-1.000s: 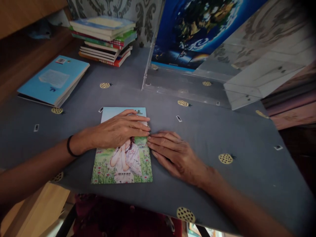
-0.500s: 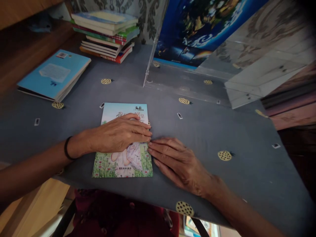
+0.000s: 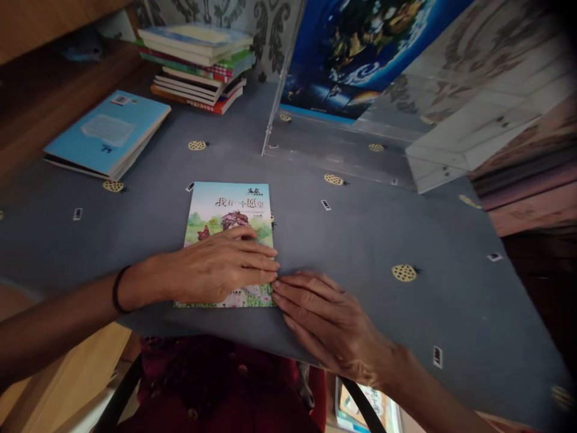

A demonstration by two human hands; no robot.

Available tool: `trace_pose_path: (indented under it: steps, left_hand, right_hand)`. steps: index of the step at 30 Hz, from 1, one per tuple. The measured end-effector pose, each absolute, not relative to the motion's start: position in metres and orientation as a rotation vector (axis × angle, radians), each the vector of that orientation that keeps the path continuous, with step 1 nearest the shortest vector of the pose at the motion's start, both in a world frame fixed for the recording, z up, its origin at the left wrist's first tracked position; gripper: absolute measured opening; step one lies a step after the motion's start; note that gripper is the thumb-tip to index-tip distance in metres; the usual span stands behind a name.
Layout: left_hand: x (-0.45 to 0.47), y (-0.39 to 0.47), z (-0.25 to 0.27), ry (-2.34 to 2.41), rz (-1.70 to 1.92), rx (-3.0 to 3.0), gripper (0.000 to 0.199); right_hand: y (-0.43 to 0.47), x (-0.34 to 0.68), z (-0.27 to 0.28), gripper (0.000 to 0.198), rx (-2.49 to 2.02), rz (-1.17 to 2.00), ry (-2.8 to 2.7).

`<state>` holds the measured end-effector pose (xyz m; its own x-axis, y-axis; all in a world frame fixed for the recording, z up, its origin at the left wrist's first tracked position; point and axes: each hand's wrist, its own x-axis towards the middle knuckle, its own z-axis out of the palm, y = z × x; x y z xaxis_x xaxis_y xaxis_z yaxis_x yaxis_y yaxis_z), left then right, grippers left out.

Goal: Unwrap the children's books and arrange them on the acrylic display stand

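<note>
A thin illustrated book [image 3: 232, 215] lies closed on the grey tablecloth, its cover up, with Chinese title characters and a painted figure in a meadow. Across the lower half of the cover rests my left hand [image 3: 211, 264], fingers stretched toward the right edge and hiding part of the picture. My right hand [image 3: 327, 313] lies on the cloth at the book's lower right, fingers extended, their tips touching or nearly touching the book's edge. A black band [image 3: 118, 290] circles my left wrist.
At the back left stand a pile of books [image 3: 202, 66] and a light blue book [image 3: 108, 135] lying face down. A clear acrylic stand [image 3: 333, 141] holding a blue poster [image 3: 360, 54] rises at the back. The table's front edge runs close by my lap.
Both hands have slid down toward the table's front edge, left along the cover, right along the book's side. More of the title and the painted figure shows. The view has shifted slightly.
</note>
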<state>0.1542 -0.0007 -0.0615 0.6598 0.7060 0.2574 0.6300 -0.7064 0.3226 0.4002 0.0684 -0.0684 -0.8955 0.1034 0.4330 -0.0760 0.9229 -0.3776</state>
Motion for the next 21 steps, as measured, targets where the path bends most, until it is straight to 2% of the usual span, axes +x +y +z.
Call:
trace_pose_path:
  steps: [6, 13, 21]
  left_hand:
    - [0.16, -0.013, -0.057, 1.118, 0.522, 2.656, 0.033]
    - [0.164, -0.028, -0.06, 1.131, 0.489, 2.676, 0.042]
    - [0.187, -0.064, -0.06, 1.409, 0.48, 2.84, 0.034]
  right_hand:
    - [0.058, 0.405, -0.069, 0.027, -0.031, 0.536, -2.628]
    - [0.05, 0.408, -0.071, 0.022, -0.016, 0.55, -2.572]
    - [0.043, 0.413, -0.072, 0.024, -0.029, 0.53, -2.592]
